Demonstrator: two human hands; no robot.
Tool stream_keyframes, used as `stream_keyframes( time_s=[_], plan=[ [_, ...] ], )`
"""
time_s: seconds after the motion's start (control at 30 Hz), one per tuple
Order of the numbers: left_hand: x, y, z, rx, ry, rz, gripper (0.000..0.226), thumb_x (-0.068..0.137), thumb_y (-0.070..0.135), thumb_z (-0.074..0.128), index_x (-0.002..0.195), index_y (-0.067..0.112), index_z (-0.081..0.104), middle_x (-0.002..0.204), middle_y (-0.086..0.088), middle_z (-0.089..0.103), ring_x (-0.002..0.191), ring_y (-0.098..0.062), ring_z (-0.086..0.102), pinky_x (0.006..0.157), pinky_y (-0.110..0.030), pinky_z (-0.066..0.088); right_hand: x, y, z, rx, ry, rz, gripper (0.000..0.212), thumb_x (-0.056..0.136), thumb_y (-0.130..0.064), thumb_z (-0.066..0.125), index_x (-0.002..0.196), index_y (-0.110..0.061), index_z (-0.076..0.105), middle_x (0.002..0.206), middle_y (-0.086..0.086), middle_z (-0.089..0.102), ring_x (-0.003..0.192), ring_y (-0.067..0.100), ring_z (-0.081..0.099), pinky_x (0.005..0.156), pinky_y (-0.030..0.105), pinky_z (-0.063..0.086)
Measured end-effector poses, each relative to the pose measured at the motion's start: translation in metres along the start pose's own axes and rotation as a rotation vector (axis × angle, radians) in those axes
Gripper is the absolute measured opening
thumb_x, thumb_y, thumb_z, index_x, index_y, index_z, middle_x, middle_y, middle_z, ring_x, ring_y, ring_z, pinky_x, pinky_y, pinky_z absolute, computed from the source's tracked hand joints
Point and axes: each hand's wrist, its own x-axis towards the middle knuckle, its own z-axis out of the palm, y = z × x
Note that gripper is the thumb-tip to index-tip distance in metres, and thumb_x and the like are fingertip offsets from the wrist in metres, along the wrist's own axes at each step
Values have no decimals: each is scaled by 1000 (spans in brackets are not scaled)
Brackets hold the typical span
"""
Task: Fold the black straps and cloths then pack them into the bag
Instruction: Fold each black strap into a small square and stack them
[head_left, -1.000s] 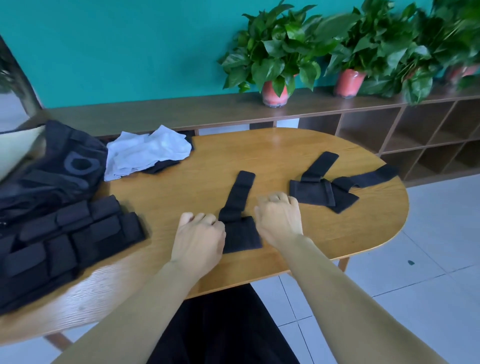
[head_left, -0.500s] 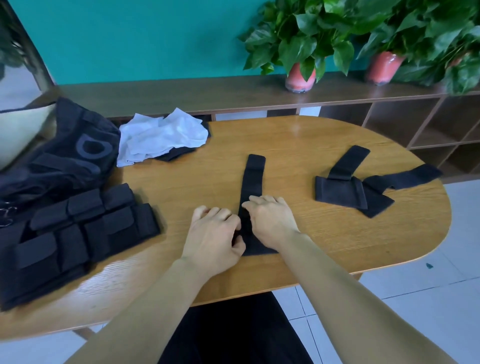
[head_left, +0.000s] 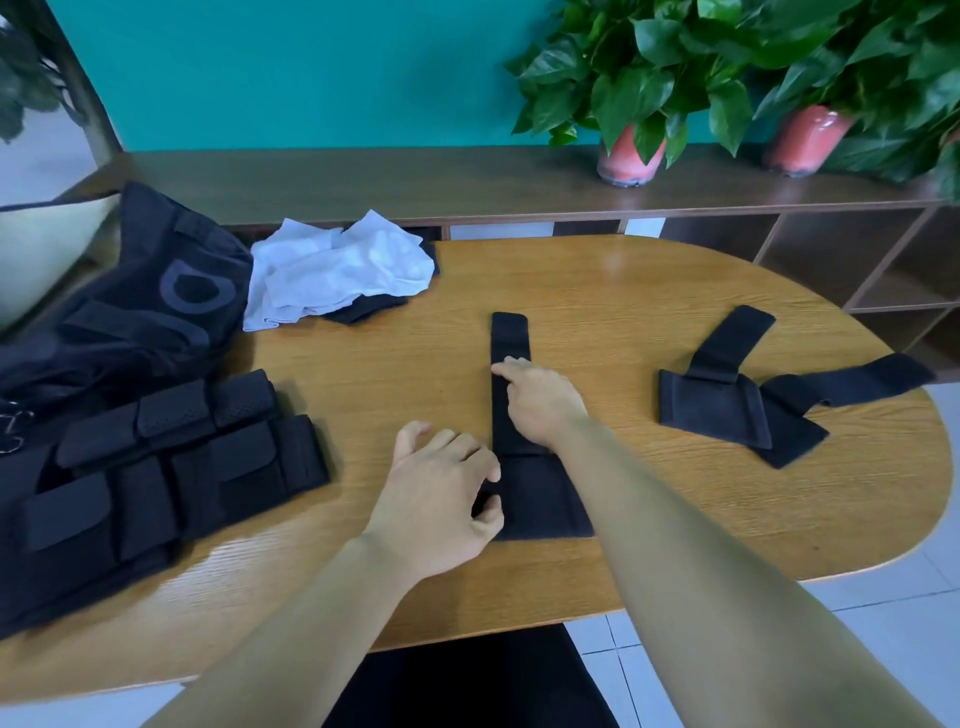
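A black strap (head_left: 511, 338) with a wide pad at its near end lies lengthwise in the middle of the wooden table (head_left: 623, 291). My right hand (head_left: 540, 402) rests flat on the narrow band, index finger stretched along it. My left hand (head_left: 441, 499) presses the left edge of the pad, fingers loosely curled. Two more black straps (head_left: 727, 395) lie crossed at the right. A black bag (head_left: 130, 312) with a grey logo slumps at the far left. A black cloth (head_left: 363, 310) peeks out beneath white cloths (head_left: 337, 270).
A black vest with several pouches (head_left: 145, 478) covers the table's left near corner. Behind the table runs a low wooden shelf (head_left: 363, 182) with potted plants (head_left: 628, 156) against a teal wall. Tiled floor shows at the right.
My right hand has slid away from me up the strap's narrow band, flattening it. My left hand has stayed at the pad's left edge. The strap now lies straighter.
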Motion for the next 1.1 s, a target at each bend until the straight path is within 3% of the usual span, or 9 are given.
stream_keyframes(
  time_s=[0.1, 0.2, 0.37, 0.43, 0.67, 0.83, 0.9, 1.0, 1.1],
  plan=[
    [-5, -6, -5, -82, 33, 18, 25, 79, 44, 46, 91, 34, 66, 101, 22, 64, 96, 1, 55, 111, -41, 15, -11, -6, -11, 216, 126, 6, 43, 102, -15, 32, 143, -23, 43, 138, 6, 53, 118, 22, 53, 95, 32, 43],
    [-13, -13, -11, -134, 49, 64, 24, 79, 48, 50, 90, 34, 66, 106, 22, 63, 102, 3, 54, 113, -39, 11, -34, -11, -19, 282, 294, -78, 35, 102, -19, 39, 133, -21, 55, 117, 4, 66, 99, 18, 60, 87, 33, 49],
    [-13, -10, -20, -97, -225, 90, 64, 74, 74, 43, 119, 34, 64, 134, 21, 53, 128, 5, 39, 114, -32, -6, -83, 2, -15, 241, 355, -124, 24, 95, -17, 53, 110, -23, 70, 95, -11, 71, 85, 6, 63, 77, 29, 52],
    [-8, -8, -23, -41, -287, 86, 61, 80, 70, 50, 129, 34, 58, 141, 21, 48, 132, 6, 34, 114, -32, -8, -99, 9, -9, 201, 322, -106, 24, 93, -16, 54, 107, -26, 71, 97, -11, 71, 86, 6, 63, 77, 27, 50],
    [3, 5, -32, 207, -273, 189, 29, 85, 37, 48, 101, 27, 69, 93, 11, 70, 95, -7, 61, 113, -30, -5, -130, 13, -4, 65, 96, -144, 48, 73, -32, 54, 119, -26, 65, 117, -11, 62, 114, 5, 47, 97, 22, 33],
    [2, 6, -34, -27, -189, -43, 18, 89, 29, 49, 94, 31, 66, 61, 13, 58, 64, -2, 55, 115, -28, 12, -135, 14, -4, -59, -26, -185, 61, 75, -35, 58, 135, -28, 51, 137, -16, 47, 129, 4, 35, 108, 25, 26],
    [2, 5, -36, -199, -171, -161, 14, 88, 26, 52, 82, 30, 63, 53, 11, 53, 56, -4, 50, 104, -25, 25, -133, 18, -3, -44, 36, -167, 49, 82, -26, 60, 131, -28, 55, 130, -13, 54, 123, 6, 43, 104, 27, 35],
    [4, 6, -39, -464, -173, -299, 13, 87, 21, 53, 77, 21, 62, 58, 0, 57, 54, -9, 47, 70, -27, 39, -130, 21, -4, 151, 169, -37, 19, 92, -21, 58, 107, -28, 68, 92, -10, 66, 86, 10, 58, 77, 30, 49],
    [5, 5, -34, -651, -146, -380, 8, 92, 27, 55, 85, 23, 58, 78, -10, 66, 66, -15, 57, 66, -33, 47, -122, 21, -2, 306, 205, 120, 7, 91, -25, 60, 86, -22, 65, 66, -6, 59, 64, 15, 54, 62, 32, 46]
  ],
)
